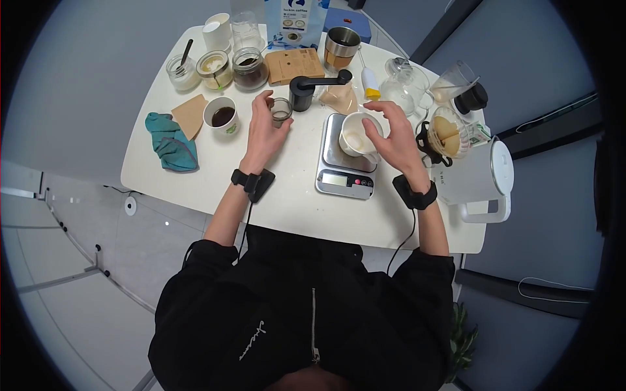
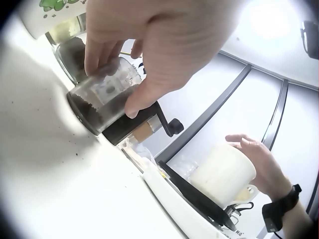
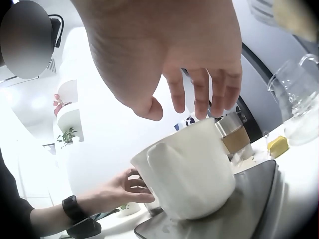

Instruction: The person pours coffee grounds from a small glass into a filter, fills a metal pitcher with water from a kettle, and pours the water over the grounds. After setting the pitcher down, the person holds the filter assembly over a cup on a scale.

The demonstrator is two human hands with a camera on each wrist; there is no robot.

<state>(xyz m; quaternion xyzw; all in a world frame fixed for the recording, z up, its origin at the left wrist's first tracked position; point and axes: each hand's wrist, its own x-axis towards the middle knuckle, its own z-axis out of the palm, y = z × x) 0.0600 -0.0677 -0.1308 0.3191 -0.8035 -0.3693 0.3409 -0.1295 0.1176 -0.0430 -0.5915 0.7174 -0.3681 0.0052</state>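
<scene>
My left hand [image 1: 263, 133] holds a small clear cup [image 2: 99, 97] between thumb and fingers, low at the table. Dark coffee grounds lie in its bottom. Just beyond it stands a black hand coffee grinder [image 1: 301, 96] with a crank. A white mug [image 1: 355, 135] is on the silver kitchen scale [image 1: 334, 159], its handle towards the front right. Over the mug's right side hovers my right hand [image 1: 396, 140], thumb and fingers spread apart. In the right wrist view its fingertips [image 3: 201, 110] are right above the rim of the mug.
Left of the left hand stand a paper cup [image 1: 222, 116] of dark liquid, a brown paper filter [image 1: 190, 117] and a teal cloth [image 1: 171, 143]. Jars [image 1: 250, 68] line the back. On the right are a glass pot [image 1: 401, 88], a dripper [image 1: 451, 133] and a white kettle [image 1: 473, 173].
</scene>
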